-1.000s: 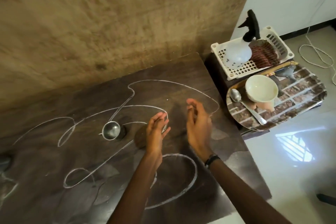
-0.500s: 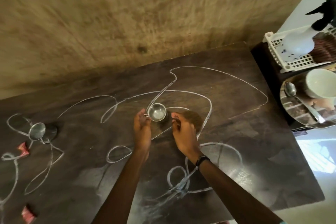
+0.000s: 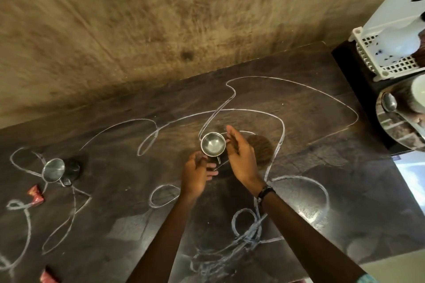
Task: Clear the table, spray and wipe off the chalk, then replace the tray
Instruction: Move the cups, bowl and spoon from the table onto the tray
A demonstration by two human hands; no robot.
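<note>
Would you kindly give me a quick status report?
Left hand gripping steel cup low; right hand open beside it. Second cup and red wrappers on table. Chalk unwiped.

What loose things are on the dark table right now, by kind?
Steel cups: 2, one between the hands, one at the left
Red wrappers: 2, one near the left cup, one at the bottom edge
Total: 4

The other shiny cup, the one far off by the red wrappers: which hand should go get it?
Probably the left hand. That steel cup stands far out on its side of the table, near the red wrappers. The right hand is on the far side of the middle cup and would have to cross over.
</note>
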